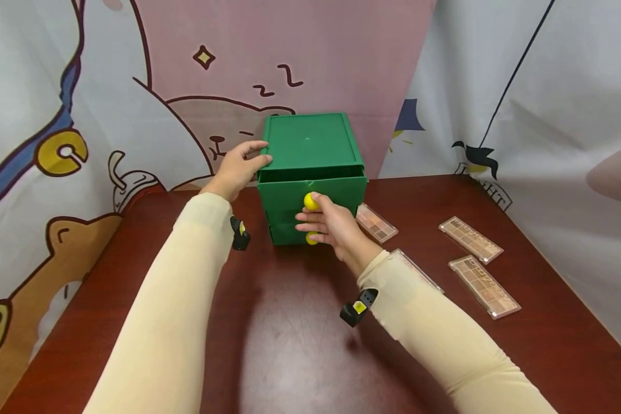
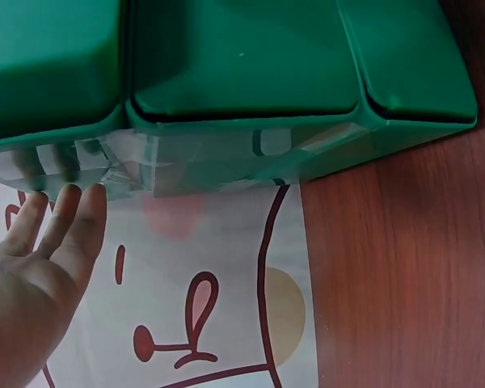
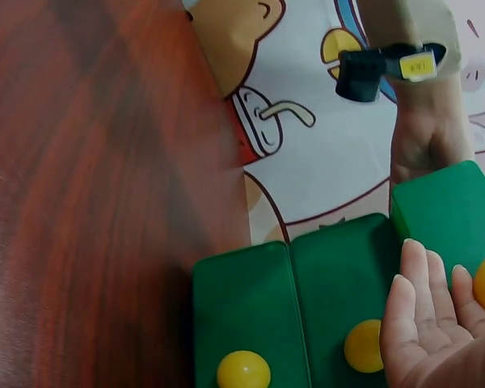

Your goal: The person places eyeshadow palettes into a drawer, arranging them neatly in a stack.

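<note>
Here, right hand (image 1: 336,227) pinches 1 yellow knob (image 1: 310,202) (relaxed left hand (image 1: 238,169) seemingly touches green box (image 1: 310,138)).

Prob. rec. booth: cartoon-print cloth walls (image 1: 341,57), 1 red-brown tbl (image 1: 295,339), 2 wrist cams (image 1: 359,308)

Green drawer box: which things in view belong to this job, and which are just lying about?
In use: green box, its partly open top drawer, top yellow knob, left hand, right hand.
Seemingly lying about: four palettes on the table, not held.
</note>
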Demonstrator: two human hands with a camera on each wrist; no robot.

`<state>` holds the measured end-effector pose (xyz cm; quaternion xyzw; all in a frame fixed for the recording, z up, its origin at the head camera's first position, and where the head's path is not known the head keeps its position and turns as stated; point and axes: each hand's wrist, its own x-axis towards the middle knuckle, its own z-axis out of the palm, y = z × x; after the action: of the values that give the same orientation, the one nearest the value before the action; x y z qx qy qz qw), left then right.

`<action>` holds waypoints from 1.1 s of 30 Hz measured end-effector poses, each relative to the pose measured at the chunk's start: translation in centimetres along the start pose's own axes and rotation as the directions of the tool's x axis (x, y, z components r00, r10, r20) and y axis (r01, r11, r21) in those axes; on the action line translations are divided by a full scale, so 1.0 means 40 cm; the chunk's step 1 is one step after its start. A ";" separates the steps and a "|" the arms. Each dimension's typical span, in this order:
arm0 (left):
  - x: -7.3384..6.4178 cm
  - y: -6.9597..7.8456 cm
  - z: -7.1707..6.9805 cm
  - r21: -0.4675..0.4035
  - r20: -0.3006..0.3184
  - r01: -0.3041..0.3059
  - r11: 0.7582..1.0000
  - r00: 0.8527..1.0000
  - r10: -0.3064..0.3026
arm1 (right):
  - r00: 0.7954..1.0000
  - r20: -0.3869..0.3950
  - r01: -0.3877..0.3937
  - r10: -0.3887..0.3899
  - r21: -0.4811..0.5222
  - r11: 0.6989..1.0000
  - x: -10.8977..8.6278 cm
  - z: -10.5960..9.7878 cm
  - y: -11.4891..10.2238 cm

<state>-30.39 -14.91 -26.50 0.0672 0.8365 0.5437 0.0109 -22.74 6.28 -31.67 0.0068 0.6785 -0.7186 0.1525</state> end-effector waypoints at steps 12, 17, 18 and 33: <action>-0.013 0.015 -0.002 0.001 -0.005 0.000 1.000 1.000 0.000 | 0.999 0.023 0.023 -0.023 -0.031 0.999 -0.069 -0.002 0.024; -0.002 -0.002 -0.003 0.009 -0.021 -0.019 1.000 1.000 0.019 | 0.999 0.036 0.021 -0.019 -0.046 0.999 -0.103 -0.006 0.031; -0.001 -0.004 -0.003 0.008 -0.020 -0.021 1.000 1.000 0.021 | 0.999 0.039 0.018 -0.016 -0.051 0.999 -0.109 -0.007 0.033; -0.002 -0.003 -0.004 -0.010 -0.016 -0.019 1.000 1.000 0.019 | 0.992 0.125 0.006 0.011 -0.136 0.991 -0.203 -0.012 0.064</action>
<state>-30.34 -15.11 -26.56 0.0709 0.8330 0.5488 -0.0007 -14.51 8.38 -32.44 -0.0478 0.7151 -0.6694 0.1957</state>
